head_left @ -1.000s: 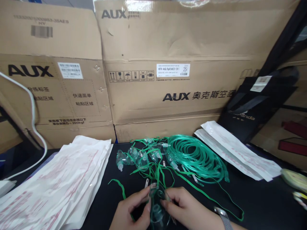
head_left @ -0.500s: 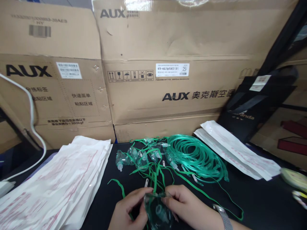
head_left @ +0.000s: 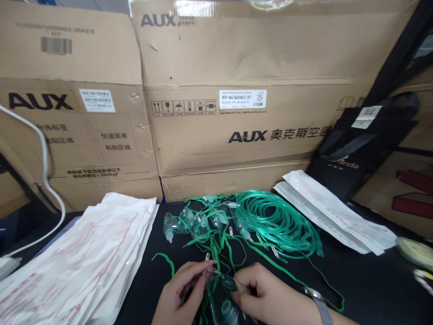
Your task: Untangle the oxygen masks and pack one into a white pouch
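A clear green-tinted oxygen mask (head_left: 223,300) is between my two hands at the bottom middle, its round port facing up and its lower end cut off by the picture edge. My left hand (head_left: 184,291) pinches its upper left edge with thumb and fingers. On the other side, my right hand (head_left: 259,291) grips the right edge, thumb on top. Green elastic straps (head_left: 219,246) spread out just beyond my fingers. Behind them lie several more clear masks (head_left: 201,225) with pale connectors, beside a coil of green tubing (head_left: 274,221).
White printed pouches (head_left: 74,253) are stacked at the left, with further pouches (head_left: 334,212) at the back right. Large cardboard boxes (head_left: 237,58) stand behind the black table. A black bag (head_left: 361,149) leans at the right; a white cable (head_left: 45,167) hangs at the left.
The mask has tilted and shifted slightly right and down, with its edge now drawn toward my left fingertips. My right hand has moved a little. Masks and tubing behind stay put.
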`<action>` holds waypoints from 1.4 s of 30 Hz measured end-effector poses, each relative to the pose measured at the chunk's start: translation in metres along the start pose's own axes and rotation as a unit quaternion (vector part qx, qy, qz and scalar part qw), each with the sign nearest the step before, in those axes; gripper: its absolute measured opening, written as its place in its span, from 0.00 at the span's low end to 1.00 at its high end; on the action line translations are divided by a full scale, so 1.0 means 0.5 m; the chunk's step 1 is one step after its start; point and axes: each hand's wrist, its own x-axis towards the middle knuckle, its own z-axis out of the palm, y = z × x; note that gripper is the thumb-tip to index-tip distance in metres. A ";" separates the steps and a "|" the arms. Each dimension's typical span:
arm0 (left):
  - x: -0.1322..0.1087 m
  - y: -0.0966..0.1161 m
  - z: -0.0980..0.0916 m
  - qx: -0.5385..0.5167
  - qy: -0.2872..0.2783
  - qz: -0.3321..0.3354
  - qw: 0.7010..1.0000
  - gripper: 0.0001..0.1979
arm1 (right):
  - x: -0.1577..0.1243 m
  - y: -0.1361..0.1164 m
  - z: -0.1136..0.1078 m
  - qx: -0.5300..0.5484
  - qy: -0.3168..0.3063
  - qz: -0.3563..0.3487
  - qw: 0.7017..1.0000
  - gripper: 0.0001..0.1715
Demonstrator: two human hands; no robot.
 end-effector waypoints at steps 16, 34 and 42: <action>0.002 0.001 0.005 -0.061 -0.042 -0.093 0.993 0.11 | -0.007 -0.010 -0.015 -0.077 0.039 -0.054 0.995 0.18; -0.010 -0.007 0.017 0.002 0.001 -0.003 1.000 0.05 | -0.018 -0.016 -0.018 -0.078 -0.046 -0.104 0.990 0.13; -0.007 -0.023 0.017 -0.037 0.004 -0.084 0.996 0.11 | -0.017 -0.017 -0.018 0.005 0.128 -0.101 0.987 0.04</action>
